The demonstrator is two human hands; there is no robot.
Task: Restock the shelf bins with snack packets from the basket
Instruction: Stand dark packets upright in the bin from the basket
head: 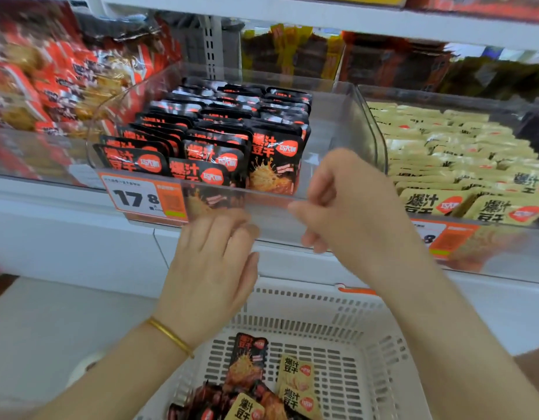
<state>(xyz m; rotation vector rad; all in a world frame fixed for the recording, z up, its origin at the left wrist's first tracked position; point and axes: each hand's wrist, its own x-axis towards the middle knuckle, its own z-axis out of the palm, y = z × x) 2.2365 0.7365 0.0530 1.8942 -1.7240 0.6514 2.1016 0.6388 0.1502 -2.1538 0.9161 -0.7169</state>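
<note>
A clear bin (331, 122) on the shelf holds rows of upright black snack packets (219, 137), with bare room along its right side. My right hand (350, 204) grips the bin's front rim with curled fingers. My left hand (213, 256) is just below, fingers curled against the lower front edge of the same bin; its fingertips are blurred. Under my arms stands the white basket (310, 298), with several black packets (250, 359) and yellow packets (295, 377) lying loose in it.
A bin of yellow packets (443, 147) stands to the right, a bin of red packets (50, 86) to the left. An orange price tag (141, 198) is on the middle bin's front. Another shelf (292, 13) hangs close overhead.
</note>
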